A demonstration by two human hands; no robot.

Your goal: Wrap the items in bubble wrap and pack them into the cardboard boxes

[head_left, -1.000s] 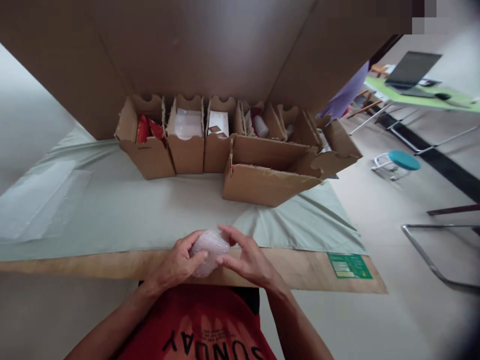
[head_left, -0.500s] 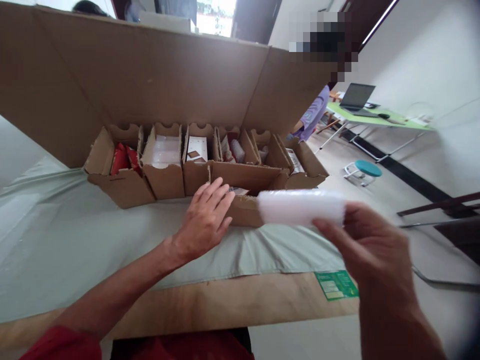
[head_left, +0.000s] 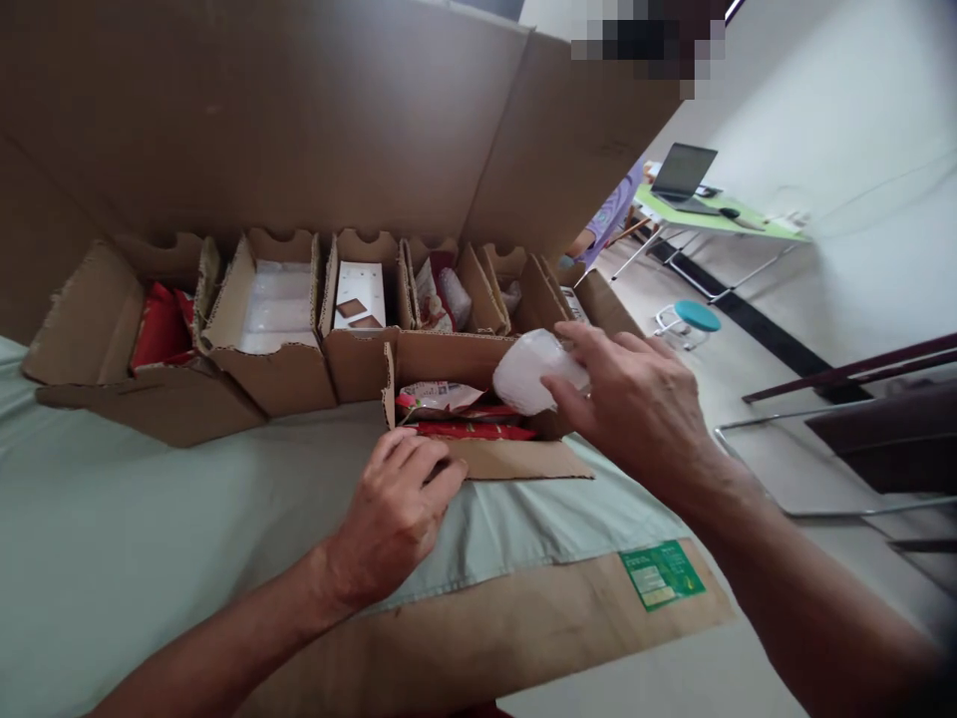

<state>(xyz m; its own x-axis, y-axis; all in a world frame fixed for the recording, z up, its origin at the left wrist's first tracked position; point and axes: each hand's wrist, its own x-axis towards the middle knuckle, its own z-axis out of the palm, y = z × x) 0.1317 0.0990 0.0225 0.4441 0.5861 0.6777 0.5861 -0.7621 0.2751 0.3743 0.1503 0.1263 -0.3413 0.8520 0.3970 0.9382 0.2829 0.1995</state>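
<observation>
My right hand (head_left: 624, 384) grips a white bubble-wrapped bundle (head_left: 532, 373) between thumb and fingers, its rounded end toward the left. It is over the right part of a small open cardboard box (head_left: 515, 461). Inside that box lie red packets (head_left: 478, 431) and a white printed packet (head_left: 441, 396). My left hand (head_left: 408, 489) is closed at the box's front left corner, its fingers bent over the edge of the cardboard. What the bundle contains is hidden by its wrapping.
Behind stands a row of cardboard bins (head_left: 288, 374) holding red packets (head_left: 162, 324), wrapped bundles (head_left: 278, 299) and a white box (head_left: 359, 294). A tall cardboard panel (head_left: 299, 120) rises behind them. A person's purple sleeve (head_left: 613, 214), a green table (head_left: 733, 221) and a stool (head_left: 697, 317) are at right.
My right hand has brought the bundle leftward over the small box and turned its end toward me. My left hand has curled onto the box's front edge. The view has moved closer.
</observation>
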